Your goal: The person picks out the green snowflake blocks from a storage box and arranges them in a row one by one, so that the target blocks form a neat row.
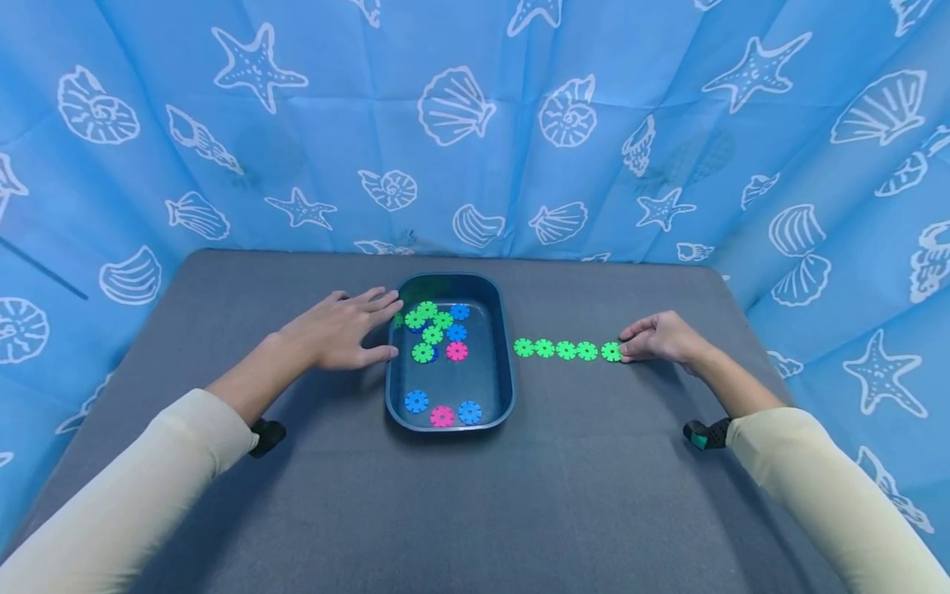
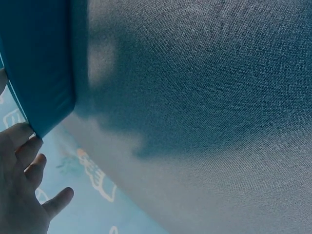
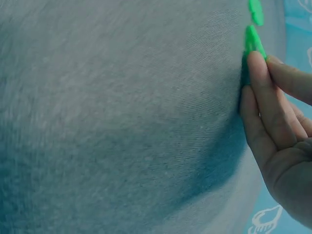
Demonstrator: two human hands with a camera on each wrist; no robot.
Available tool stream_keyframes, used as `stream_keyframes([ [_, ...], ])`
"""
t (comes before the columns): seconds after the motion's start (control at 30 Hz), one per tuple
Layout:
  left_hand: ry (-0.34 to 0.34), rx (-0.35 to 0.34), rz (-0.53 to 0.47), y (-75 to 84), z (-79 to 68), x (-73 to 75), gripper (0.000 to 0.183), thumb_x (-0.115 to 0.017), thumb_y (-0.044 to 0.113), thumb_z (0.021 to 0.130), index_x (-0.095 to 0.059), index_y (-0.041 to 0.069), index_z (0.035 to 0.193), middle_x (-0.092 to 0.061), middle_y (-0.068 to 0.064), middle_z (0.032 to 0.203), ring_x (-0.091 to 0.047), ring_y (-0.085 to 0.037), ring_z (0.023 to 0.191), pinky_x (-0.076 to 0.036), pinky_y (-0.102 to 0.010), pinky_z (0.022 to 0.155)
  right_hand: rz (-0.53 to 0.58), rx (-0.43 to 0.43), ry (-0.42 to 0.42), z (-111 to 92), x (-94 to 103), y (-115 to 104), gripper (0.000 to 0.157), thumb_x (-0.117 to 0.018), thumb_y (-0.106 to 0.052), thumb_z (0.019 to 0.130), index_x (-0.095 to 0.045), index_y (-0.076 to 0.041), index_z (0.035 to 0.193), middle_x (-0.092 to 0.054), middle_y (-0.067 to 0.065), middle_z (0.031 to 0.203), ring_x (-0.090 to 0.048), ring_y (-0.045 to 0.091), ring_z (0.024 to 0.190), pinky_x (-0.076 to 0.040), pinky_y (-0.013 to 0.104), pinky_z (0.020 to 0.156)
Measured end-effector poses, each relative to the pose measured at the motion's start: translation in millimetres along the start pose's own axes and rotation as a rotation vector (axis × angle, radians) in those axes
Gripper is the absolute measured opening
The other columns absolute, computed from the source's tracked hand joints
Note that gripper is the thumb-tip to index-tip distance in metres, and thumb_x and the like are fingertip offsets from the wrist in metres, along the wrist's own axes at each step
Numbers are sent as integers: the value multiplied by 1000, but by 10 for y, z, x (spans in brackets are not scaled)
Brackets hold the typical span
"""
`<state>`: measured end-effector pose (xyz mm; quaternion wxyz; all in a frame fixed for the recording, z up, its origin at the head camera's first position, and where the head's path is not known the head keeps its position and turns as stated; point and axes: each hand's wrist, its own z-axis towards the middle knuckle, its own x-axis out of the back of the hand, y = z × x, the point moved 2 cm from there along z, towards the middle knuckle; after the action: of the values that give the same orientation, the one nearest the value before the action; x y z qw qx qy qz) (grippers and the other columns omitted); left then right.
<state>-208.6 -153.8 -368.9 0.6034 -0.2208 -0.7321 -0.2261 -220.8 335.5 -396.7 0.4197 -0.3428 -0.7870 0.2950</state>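
Between thumb and fingers, my right hand (image 1: 662, 338) pinches a green notched disc (image 1: 611, 352) at the right end of a row. In the right wrist view this held disc (image 3: 253, 41) is tilted up off the cloth. Several more green discs (image 1: 566, 351) lie flat to its left in a line. My left hand (image 1: 343, 330) is spread, its fingertips at the left rim of a dark blue tray (image 1: 509, 363); the left wrist view shows fingers (image 2: 22, 131) against the tray's edge. Inside the tray are green discs (image 1: 432, 335), blue discs (image 1: 416, 402) and pink discs (image 1: 442, 417).
A grey cloth (image 1: 475, 511) covers the table. Behind and beside it hangs a blue curtain (image 1: 490, 165) with white shells and starfish. Dark wrist devices (image 1: 705, 435) sit below both cuffs.
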Motion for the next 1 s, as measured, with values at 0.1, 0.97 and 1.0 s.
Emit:
stream_keyframes([
  [0.1,4,-1,-4,0,-3,3,80,-55,54,97,-32,6,156,-29,-15,161,-23,-36,149,-26,-67,110,-24,-1,14,6,-8,5,42,-67,-8,94,-55,16,127,-76,13,96,-74,17,88,-56,35,87],
  [0.97,-5,-2,-3,-6,-2,9,81,-55,55,96,-31,6,156,-28,-16,161,-22,-37,149,-26,-67,111,-142,10,-31,72,-22,-200,48,-67,-15,96,-52,17,128,-75,15,96,-74,22,85,-58,41,83],
  [1.0,-3,-3,-2,-10,-5,8,80,-55,55,96,-32,6,156,-28,-16,161,-23,-36,149,-25,-67,111,-166,26,-27,91,-27,-222,48,-67,-17,96,-52,17,128,-74,17,97,-74,24,86,-58,42,83],
])
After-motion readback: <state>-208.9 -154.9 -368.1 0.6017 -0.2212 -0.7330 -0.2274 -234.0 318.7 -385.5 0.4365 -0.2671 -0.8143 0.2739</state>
